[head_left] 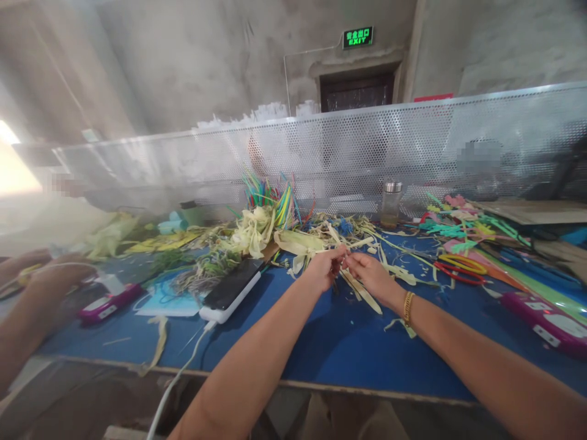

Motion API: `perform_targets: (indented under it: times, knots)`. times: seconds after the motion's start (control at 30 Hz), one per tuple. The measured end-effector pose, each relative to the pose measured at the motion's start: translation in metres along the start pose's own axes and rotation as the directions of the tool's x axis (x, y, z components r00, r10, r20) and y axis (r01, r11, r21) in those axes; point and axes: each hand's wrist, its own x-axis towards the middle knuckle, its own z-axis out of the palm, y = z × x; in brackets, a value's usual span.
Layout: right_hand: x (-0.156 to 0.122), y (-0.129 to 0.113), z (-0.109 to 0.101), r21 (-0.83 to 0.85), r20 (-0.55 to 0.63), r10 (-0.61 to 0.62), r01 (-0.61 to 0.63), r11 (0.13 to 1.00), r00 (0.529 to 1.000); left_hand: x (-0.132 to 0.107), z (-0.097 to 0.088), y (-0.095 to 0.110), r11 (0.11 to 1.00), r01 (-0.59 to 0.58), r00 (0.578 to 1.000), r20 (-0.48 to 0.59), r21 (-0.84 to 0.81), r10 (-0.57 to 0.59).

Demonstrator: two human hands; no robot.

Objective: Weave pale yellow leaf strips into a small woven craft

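Observation:
My left hand and my right hand meet above the blue table, fingers pinched together on a thin pale yellow strip that trails down onto the cloth. A gold bracelet circles my right wrist. Just beyond my fingers lies a heap of pale yellow leaf strips, with a bundle of coloured strips standing upright behind it.
A phone on a white power bank lies left of my hands, its cable running off the table edge. Red rings and a pink device lie right. A jar stands by the perforated metal screen. Another person's hands work at far left.

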Motion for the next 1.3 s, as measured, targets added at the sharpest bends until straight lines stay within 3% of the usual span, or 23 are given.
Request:
perform_targets:
  times: [0.07,0.13,0.37,0.57,0.63,0.73,0.83,0.9,1.0,1.07,1.17,1.3]
  knots:
    - [0.0,-0.002,0.0,-0.181,-0.017,-0.108,0.103,0.978,0.994,-0.001,0.001,0.002,0.999,0.008,0.998,-0.056,-0.053,-0.011]
    - [0.001,-0.003,0.0,-0.279,-0.044,-0.166,0.147,0.949,0.985,-0.003,0.002,0.004,0.997,0.02,0.999,-0.043,-0.077,-0.024]
    - [0.0,0.004,-0.002,0.025,-0.156,0.031,-0.027,0.999,0.987,-0.009,0.0,0.005,0.981,0.193,0.959,0.216,-0.018,-0.185]
    - [-0.002,0.002,-0.001,0.007,-0.163,0.045,-0.045,0.999,0.986,-0.008,0.003,0.002,0.997,0.044,0.991,0.129,-0.059,-0.036]
    - [-0.002,0.001,-0.001,-0.051,-0.116,0.024,-0.03,0.998,0.993,-0.007,0.002,0.004,0.998,0.005,0.994,0.107,-0.062,0.002]
    - [-0.004,0.0,-0.001,-0.144,0.05,-0.027,0.034,0.989,0.998,-0.005,-0.001,0.009,0.996,-0.055,0.991,0.12,-0.067,0.062]
    - [-0.006,-0.003,-0.006,-0.252,0.23,-0.062,0.121,0.96,0.971,-0.005,-0.002,0.015,0.985,-0.123,0.985,0.104,-0.121,0.136]
    - [-0.006,-0.007,-0.014,-0.364,0.272,-0.085,0.184,0.913,0.959,-0.005,-0.002,0.017,0.98,-0.134,0.985,0.093,-0.15,0.149]
    - [-0.003,-0.013,-0.028,-0.506,0.174,-0.144,0.214,0.835,0.974,-0.007,0.0,0.019,0.981,-0.112,0.985,0.113,-0.161,0.131]
    - [-0.001,-0.015,-0.035,-0.535,0.027,-0.215,0.196,0.822,0.976,-0.009,0.001,0.019,0.986,-0.099,0.983,0.143,-0.134,0.118]
    - [0.0,-0.019,-0.039,-0.598,-0.164,-0.378,0.213,0.773,0.911,-0.01,0.001,0.015,0.99,-0.119,0.972,0.196,-0.073,0.131]
    - [-0.005,-0.026,-0.036,-0.738,-0.211,-0.55,0.238,0.632,0.808,-0.006,0.0,0.006,0.981,-0.193,0.952,0.248,0.032,0.179]
